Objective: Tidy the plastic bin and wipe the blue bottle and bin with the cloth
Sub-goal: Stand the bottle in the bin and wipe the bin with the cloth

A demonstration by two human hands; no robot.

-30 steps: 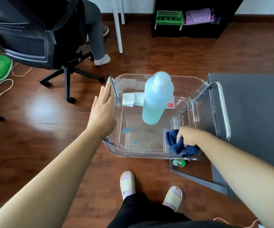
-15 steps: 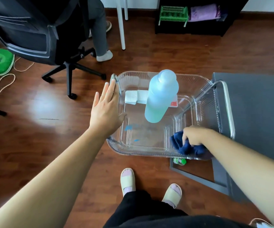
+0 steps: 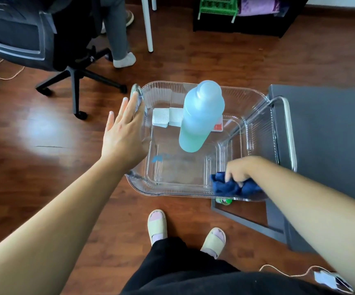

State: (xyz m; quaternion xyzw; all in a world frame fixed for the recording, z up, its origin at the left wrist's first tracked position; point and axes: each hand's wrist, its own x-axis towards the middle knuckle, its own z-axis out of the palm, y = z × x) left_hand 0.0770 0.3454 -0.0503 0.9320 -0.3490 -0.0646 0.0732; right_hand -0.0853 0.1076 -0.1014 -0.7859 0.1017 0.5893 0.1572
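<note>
**Bottle standing upright in the bin, cloth down in the near right corner**

The blue bottle (image 3: 201, 116) stands on its base on the floor of the clear plastic bin (image 3: 193, 191), a bit behind the middle. Its long axis runs straight up and down, with the cap pointing up at the camera.

The left hand (image 3: 123, 133) is flat, fingers straight and close together. The palm lies against the outside of the bin's left wall, and the fingertips reach up by the left handle. The right hand (image 3: 239, 169) has its fingers curled over the bunched dark blue cloth (image 3: 231, 186), pressing it into the bin's near right corner.

Also in the bin are 2 white folded pads (image 3: 161, 117) side by side against the back, just left of the bottle. A red and white card (image 3: 218, 127) pokes out behind the bottle's right side. There's a small blue smudge on the bin floor, near the left wall.

The bin's right end is over a dark grey table (image 3: 332, 135), and the rest sticks out over the wood floor (image 3: 44, 167). I can't tell what holds it up. A small green cap (image 3: 224, 201) shows just under the near right edge.

Around the room there's a black office chair (image 3: 34, 39) at the far left with someone's socked foot (image 3: 124, 60) beside it. There's also a white table leg (image 3: 147, 24) and a green basket (image 3: 217, 5) on a dark shelf at the back. 2 pale slippers (image 3: 157, 225) are right below the bin.
</note>
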